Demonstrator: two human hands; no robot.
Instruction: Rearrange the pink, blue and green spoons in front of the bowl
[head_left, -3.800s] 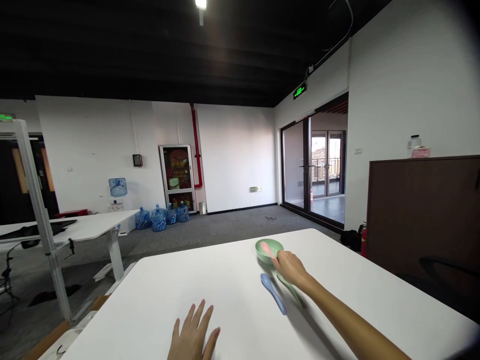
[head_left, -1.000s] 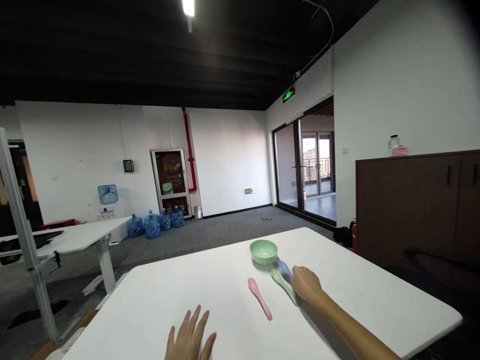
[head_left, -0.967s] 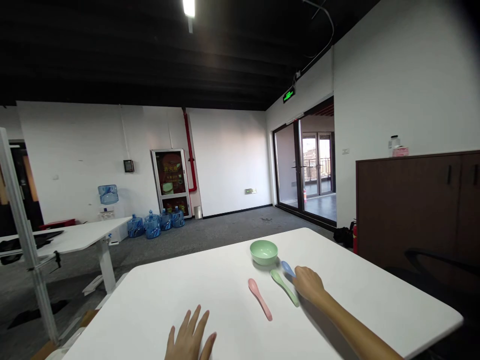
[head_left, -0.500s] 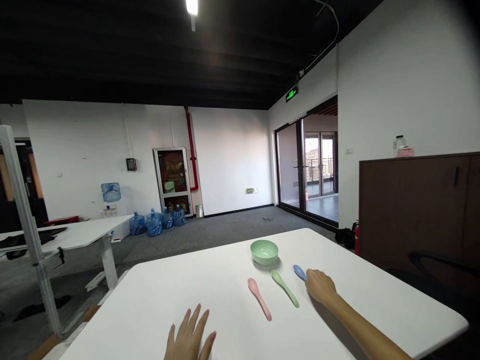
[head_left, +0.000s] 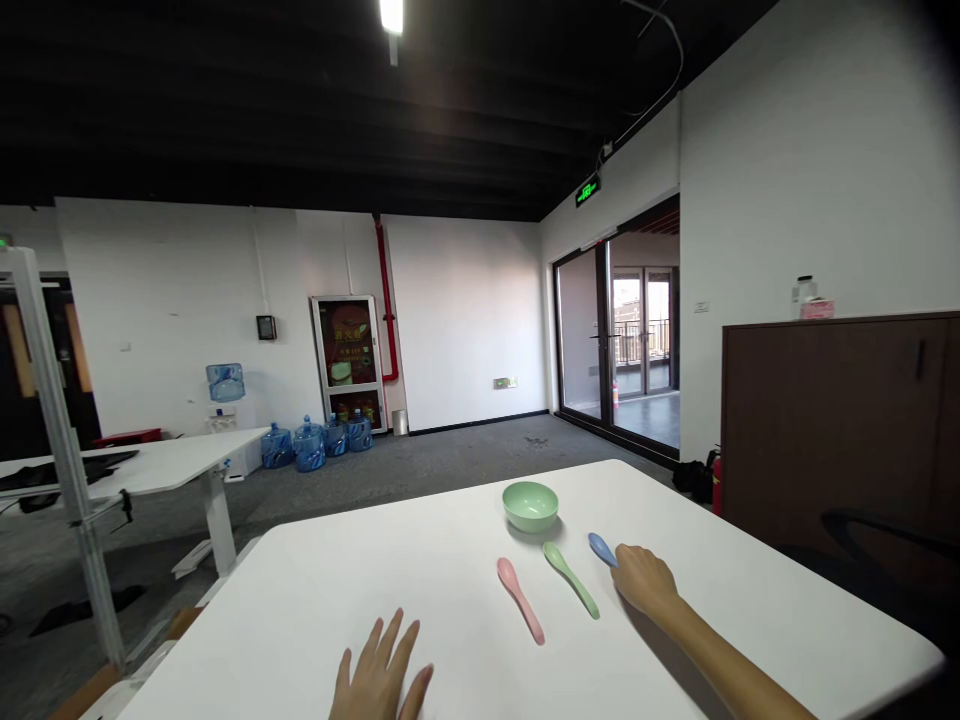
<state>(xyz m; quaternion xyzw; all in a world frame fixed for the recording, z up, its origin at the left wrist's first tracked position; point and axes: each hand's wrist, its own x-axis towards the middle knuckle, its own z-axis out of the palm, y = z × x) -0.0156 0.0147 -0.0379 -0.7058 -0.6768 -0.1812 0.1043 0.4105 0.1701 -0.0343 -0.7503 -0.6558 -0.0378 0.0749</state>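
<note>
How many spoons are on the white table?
3. The pink spoon is on the left, the green spoon in the middle, and the blue spoon on the right, reaching the right hand. All lie in front of the bowl.

A pale blue plastic spoon [head_left: 601,548] lies flat with its handle end at the fingers of the right hand [head_left: 645,582], beside a green spoon [head_left: 570,580] and pink spoon [head_left: 519,598], below a round green bowl [head_left: 530,506]

The pink spoon [head_left: 519,598] has left the green bowl [head_left: 530,506] and lies at the bowl's six o'clock, while the blue spoon [head_left: 601,548] has shifted round to four o'clock, the right hand [head_left: 643,582] now at its handle.
</note>
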